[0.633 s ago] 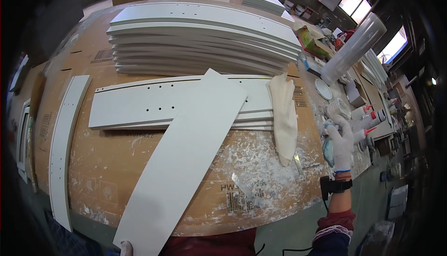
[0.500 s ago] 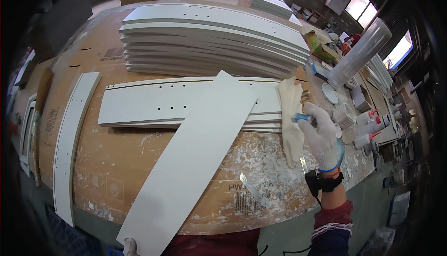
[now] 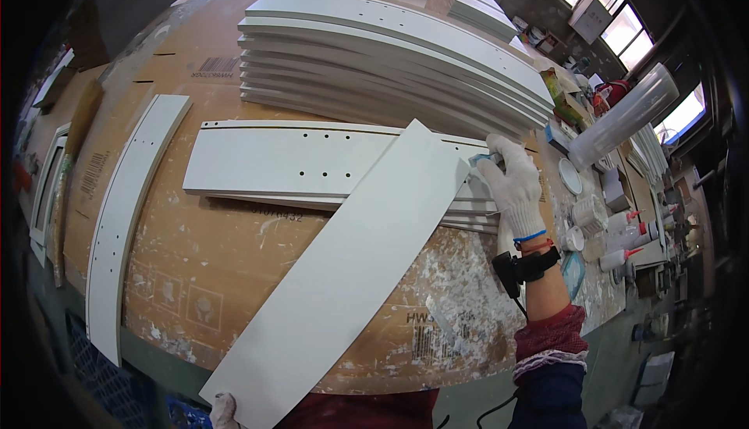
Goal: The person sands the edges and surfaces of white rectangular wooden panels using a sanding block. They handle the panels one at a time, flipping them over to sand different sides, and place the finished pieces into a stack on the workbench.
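A plain white board (image 3: 335,273) slants across a short stack of white boards with drilled holes (image 3: 257,160). My left hand (image 3: 223,411), in a pale glove, grips its near end at the lower edge; only part of the hand shows. In a white knitted glove, my right hand (image 3: 512,183) pinches a small light-blue piece (image 3: 484,159) beside the board's far corner. What kind of thing this piece is, I cannot make out. Part of a cream cloth (image 3: 505,240) shows beneath my right wrist, mostly covered by the hand and arm.
A tall stack of white boards (image 3: 374,78) stands behind. At left lies a narrow white board (image 3: 129,226). Bottles with red tips (image 3: 620,259), a white lid (image 3: 570,176) and a clear plastic roll (image 3: 624,117) crowd the right. Paint-flecked cardboard (image 3: 187,288) covers the table.
My right hand has moved left and forward with the blue piece, from over the cream cloth to the board's far end. My left hand still holds the near end. The whole view has shifted slightly.
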Available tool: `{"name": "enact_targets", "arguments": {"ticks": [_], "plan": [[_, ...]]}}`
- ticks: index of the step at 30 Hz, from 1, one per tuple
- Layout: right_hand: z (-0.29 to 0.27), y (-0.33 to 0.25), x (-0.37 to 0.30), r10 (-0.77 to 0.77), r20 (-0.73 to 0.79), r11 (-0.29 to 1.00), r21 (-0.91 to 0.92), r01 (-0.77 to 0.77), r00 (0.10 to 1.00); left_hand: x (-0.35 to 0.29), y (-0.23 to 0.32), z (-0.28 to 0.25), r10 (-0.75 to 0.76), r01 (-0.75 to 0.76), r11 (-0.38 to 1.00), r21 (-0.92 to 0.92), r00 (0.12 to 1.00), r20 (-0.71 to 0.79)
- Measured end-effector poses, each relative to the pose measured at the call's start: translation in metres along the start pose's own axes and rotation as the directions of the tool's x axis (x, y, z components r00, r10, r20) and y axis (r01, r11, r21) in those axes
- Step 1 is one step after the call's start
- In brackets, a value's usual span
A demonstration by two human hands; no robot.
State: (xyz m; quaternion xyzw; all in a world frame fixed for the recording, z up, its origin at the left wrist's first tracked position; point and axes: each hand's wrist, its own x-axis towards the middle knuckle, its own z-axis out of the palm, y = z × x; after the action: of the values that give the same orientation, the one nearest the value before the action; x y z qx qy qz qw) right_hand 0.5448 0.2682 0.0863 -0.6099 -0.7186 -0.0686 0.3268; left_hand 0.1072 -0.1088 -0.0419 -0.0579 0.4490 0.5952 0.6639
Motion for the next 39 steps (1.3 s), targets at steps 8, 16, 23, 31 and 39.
{"name": "enact_targets", "arguments": {"ticks": [8, 16, 23, 31, 39], "plan": [[-0.002, -0.003, -0.002, 0.045, 0.040, 0.997, 0.058, -0.048, 0.998, 0.001, 0.000, -0.012, -0.038, 0.038, 0.999, -0.002, 0.999, -0.018], [-0.001, -0.001, 0.001, -0.060, 0.012, 0.998, -0.003, 0.060, 0.998, 0.002, -0.001, -0.014, -0.021, 0.021, 1.000, 0.020, 1.000, -0.014], [-0.003, -0.005, 0.001, -0.021, 0.060, 0.999, -0.025, 0.023, 0.998, 0.001, -0.002, -0.015, -0.014, 0.014, 1.000, 0.004, 0.999, -0.034], [-0.006, -0.009, 0.004, -0.033, 0.077, 0.994, -0.098, 0.041, 0.996, -0.002, 0.000, -0.004, -0.014, 0.014, 1.000, -0.004, 1.000, -0.017], [-0.015, -0.049, 0.015, 0.127, 0.171, 0.963, 0.214, -0.163, 0.977, 0.014, -0.014, 0.001, 0.146, -0.142, 0.986, -0.086, 0.988, 0.042]]}}
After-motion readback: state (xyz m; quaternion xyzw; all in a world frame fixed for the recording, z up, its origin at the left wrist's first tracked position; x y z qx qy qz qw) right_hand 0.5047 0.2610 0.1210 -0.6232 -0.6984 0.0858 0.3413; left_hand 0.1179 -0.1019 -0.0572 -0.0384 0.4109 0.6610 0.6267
